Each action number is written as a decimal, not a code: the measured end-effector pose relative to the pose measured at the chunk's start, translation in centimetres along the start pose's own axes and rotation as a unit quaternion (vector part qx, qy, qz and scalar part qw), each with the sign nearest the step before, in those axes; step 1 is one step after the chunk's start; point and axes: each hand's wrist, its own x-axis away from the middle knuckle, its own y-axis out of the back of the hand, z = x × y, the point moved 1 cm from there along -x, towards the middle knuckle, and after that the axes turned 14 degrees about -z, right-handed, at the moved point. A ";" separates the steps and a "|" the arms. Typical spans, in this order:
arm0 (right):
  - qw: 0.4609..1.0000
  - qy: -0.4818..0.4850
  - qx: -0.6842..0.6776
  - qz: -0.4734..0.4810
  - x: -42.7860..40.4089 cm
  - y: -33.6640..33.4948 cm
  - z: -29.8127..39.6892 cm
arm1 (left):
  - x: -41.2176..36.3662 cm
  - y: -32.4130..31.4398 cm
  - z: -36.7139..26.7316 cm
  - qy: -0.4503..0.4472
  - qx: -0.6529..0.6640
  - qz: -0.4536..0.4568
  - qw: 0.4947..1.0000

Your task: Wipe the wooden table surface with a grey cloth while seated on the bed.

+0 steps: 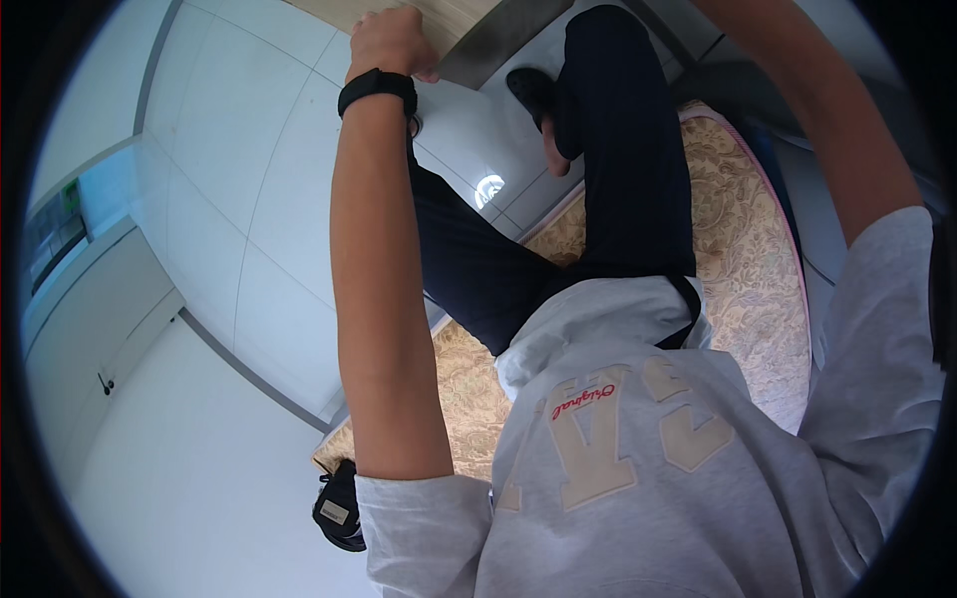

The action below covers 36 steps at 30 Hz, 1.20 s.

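Observation:
My left hand point(392, 45), with a black band point(377, 90) round its wrist, is raised at the top, beside the edge of a pale wood-look surface point(359, 11). Its fingers look curled, and their undersides are hidden, so I cannot tell whether it holds anything. My right forearm reaches up past the top edge at the right, and my right hand is out of view. Before me are my legs in dark trousers point(628, 149), and a black clog point(532, 93) on one foot. I sit on a mattress with a floral cover point(748, 261).
A grey metal frame point(505, 37) adjoins the wood-look surface. Large pale tiles point(284, 172) cover the floor, with a bright reflection near my feet. A black bag point(340, 512) lies at the mattress corner by my left elbow. A white door or panel with a handle point(107, 385) is at the left.

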 end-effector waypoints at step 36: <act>0.999 -0.002 0.033 -0.043 -0.7 -1.1 -0.2 | -0.3 -0.8 0.3 -0.001 -0.013 -0.016 1.000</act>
